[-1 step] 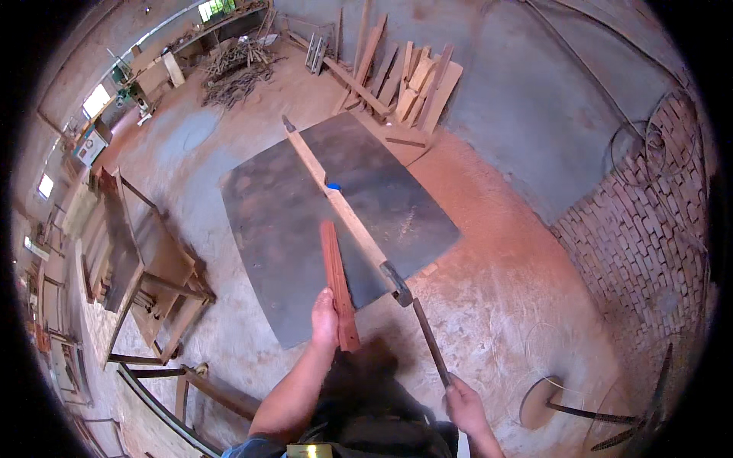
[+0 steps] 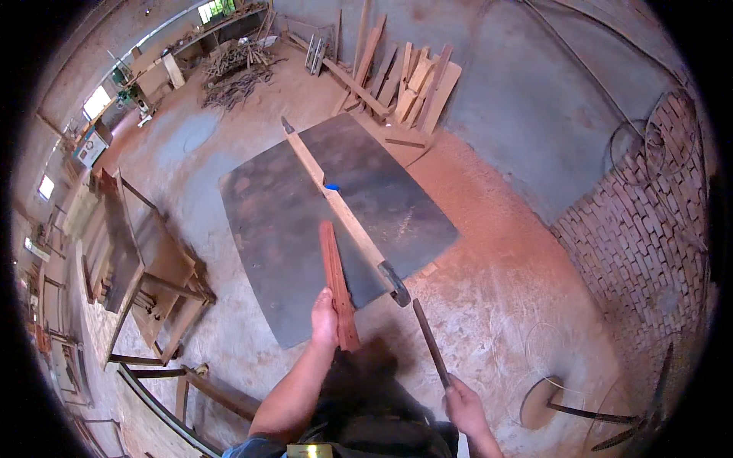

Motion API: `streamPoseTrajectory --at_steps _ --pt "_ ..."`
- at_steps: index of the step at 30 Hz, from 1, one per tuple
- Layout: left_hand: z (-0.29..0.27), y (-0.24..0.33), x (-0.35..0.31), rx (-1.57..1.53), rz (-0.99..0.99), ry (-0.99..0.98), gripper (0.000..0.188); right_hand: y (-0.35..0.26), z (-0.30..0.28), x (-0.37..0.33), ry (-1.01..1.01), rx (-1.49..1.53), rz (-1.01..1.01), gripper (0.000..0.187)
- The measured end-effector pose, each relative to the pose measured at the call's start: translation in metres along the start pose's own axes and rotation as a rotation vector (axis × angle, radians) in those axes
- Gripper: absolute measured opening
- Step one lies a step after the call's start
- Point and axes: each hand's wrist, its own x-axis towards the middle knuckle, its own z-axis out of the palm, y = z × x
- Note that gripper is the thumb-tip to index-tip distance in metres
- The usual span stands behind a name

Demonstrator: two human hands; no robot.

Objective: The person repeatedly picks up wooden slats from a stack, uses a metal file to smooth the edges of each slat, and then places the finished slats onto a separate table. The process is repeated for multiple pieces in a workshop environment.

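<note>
My left hand [image 2: 324, 317] is closed around a reddish-brown length of wood [image 2: 331, 259], which points away from me over the near part of a dark flat panel [image 2: 263, 267]. At the lower right my right hand [image 2: 464, 404] grips the near end of a thin dark rod [image 2: 431, 342]. The rod's far tip is close to the dark end of a long pale wooden bar [image 2: 356, 227]; I cannot tell whether they join. That bar runs diagonally across the panel, dark at both ends, with a small blue piece [image 2: 332, 188] at a notch near its middle.
Boards [image 2: 420, 88] lean on the back wall. A wooden frame table [image 2: 145, 267] stands at the left. Loose bricks [image 2: 649, 206] are piled at the right, with a round disc on a dark stand [image 2: 538, 404] nearer me. Scrap wood [image 2: 237, 65] is heaped at the back.
</note>
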Motion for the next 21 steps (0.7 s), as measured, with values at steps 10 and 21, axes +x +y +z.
streamPoseTrajectory --at_steps 10,21 --pt "0.030 -0.013 0.019 0.333 0.088 0.004 0.030 -0.009 -0.016 -0.018 0.024 -0.044 -0.084 0.040" --pt "0.029 -0.028 0.036 0.544 0.062 0.056 0.027 -0.005 -0.022 -0.015 0.006 -0.056 -0.018 0.037"
